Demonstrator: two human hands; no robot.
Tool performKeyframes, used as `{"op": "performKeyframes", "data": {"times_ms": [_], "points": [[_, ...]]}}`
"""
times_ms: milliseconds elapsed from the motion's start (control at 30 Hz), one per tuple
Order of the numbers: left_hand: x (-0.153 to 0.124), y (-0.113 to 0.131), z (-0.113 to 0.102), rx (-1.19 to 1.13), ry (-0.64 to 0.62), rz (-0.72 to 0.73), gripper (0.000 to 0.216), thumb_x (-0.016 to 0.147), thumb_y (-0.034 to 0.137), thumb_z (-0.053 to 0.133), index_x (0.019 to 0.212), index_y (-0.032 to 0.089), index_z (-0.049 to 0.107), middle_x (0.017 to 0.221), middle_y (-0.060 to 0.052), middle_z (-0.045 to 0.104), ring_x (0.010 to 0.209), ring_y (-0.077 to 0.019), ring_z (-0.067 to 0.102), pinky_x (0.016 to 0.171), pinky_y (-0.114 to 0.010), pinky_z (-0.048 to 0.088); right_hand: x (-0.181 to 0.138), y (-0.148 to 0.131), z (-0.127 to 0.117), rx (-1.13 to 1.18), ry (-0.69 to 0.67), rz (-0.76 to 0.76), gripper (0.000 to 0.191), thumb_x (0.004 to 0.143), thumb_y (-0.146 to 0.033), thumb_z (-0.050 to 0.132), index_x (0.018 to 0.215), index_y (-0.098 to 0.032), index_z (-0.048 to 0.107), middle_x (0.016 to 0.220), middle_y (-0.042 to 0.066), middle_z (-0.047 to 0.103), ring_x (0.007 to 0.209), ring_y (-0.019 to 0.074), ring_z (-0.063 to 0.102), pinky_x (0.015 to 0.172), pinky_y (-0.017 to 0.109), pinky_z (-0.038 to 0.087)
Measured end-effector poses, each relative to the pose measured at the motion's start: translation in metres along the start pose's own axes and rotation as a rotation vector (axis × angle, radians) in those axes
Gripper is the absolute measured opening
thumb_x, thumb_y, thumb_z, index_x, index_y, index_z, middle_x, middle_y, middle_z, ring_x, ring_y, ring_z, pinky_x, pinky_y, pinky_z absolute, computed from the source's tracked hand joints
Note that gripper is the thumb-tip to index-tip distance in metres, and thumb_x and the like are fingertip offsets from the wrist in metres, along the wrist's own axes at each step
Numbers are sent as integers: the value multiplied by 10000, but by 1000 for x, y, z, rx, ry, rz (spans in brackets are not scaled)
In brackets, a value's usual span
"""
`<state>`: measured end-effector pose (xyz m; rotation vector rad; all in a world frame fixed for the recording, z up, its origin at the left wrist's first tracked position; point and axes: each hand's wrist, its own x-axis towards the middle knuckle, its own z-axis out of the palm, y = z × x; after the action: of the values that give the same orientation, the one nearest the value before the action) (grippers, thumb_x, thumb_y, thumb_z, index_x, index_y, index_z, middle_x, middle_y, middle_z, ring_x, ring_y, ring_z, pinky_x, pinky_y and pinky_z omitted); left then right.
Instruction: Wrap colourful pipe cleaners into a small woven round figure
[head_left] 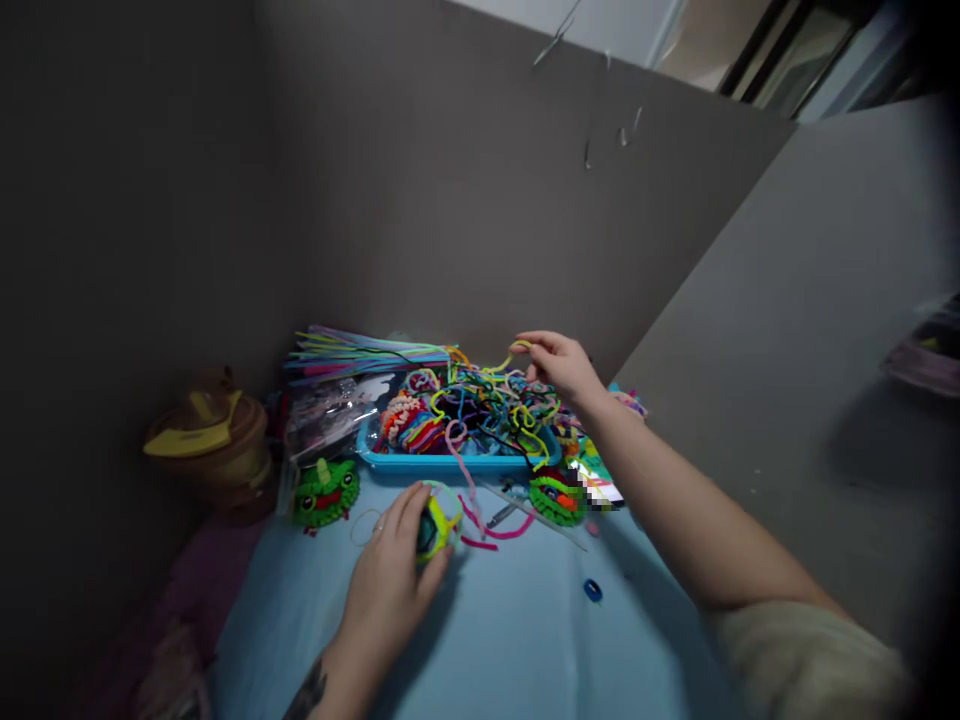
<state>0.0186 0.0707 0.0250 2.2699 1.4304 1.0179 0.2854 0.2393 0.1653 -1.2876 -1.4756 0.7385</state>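
My left hand (394,565) is wrapped round a small round craft piece (439,530) with yellow-green and pale green strands over a dark middle, just above the table. My fingers cover part of it. Raised over the blue tray (450,463), my right hand (562,368) pinches a yellow fuzzy pipe cleaner (519,346) between thumb and fingertips. Its lower end runs down towards a tangled heap of coloured pipe cleaners (480,405) in the tray. Pink pipe cleaners (517,530) lie on the table in front of the tray.
Straight pipe cleaners (360,352) lie bundled behind the tray. Green fuzzy faces (326,495) sit at its front corners. A blue ring-shaped piece (592,590) rests on the blue cloth (525,640). At left stands a brown pot (225,450). Grey walls (450,200) close in the back and right.
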Motion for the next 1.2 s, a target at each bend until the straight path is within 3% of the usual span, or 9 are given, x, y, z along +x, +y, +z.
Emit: {"op": "performKeyframes", "data": {"times_ms": [167,300,400,500,600,767,967,1100,1200], "points": [[2,3,-5,-26,41,-51,601,868,313,538,1401,151,313,1379,-178,500,1262,-278,507,1008,-463,474,-58,-2,7,264,-91,32,441,705,-448,697,1054,-188,630,1059,98,724,374,26,494,317,156,254],[1,9,-10,-94,-227,67,530,804,242,580,1320,207,465,1369,-118,534,1230,-261,534,1015,-426,471,-112,-1,20,392,-247,143,394,782,-431,667,1129,-252,614,1231,98,661,353,19,500,284,156,232],[0,13,-12,-122,-365,97,571,765,266,636,1319,243,497,1381,-89,538,1216,-272,546,1007,-428,470,-144,7,30,426,-432,153,360,851,-420,613,1191,-305,586,1326,84,601,372,39,565,313,175,336],[2,14,-16,-143,-223,-26,395,815,346,594,1183,202,593,1230,-102,641,1125,-273,593,960,-428,476,-168,16,36,392,-529,116,349,910,-401,544,1253,-335,545,1362,73,571,426,67,622,380,209,442],[7,12,-22,-262,26,-256,292,872,414,489,931,169,636,918,-80,694,862,-219,639,750,-338,505,-185,20,40,329,-579,62,326,956,-354,468,1278,-354,520,1359,51,575,459,68,642,451,225,504],[14,11,-31,-619,-62,-406,411,863,513,443,688,163,568,598,2,535,569,-126,494,543,-231,384,-200,18,46,51,-653,-178,415,956,-180,388,1320,-352,491,1242,11,660,498,59,651,545,219,543],[16,12,-36,-905,-208,-557,469,745,607,594,660,148,547,581,36,464,495,-69,331,472,-200,250,-200,21,49,-429,-586,-809,617,786,-7,425,1363,-219,470,1293,56,634,863,124,705,708,225,538],[16,10,-40,-1064,-305,-610,454,712,576,668,680,145,528,609,32,484,516,-61,338,476,-187,241,-194,30,42,-630,-552,-867,543,817,-34,420,1324,-211,507,1230,46,673,806,130,688,661,235,519],[15,7,-41,-1202,-273,-659,449,683,542,714,674,164,472,588,54,444,503,-57,314,456,-181,222,-184,40,25,-747,-454,-840,483,823,-53,398,1265,-176,550,887,39,731,677,142,645,589,242,467]]}}
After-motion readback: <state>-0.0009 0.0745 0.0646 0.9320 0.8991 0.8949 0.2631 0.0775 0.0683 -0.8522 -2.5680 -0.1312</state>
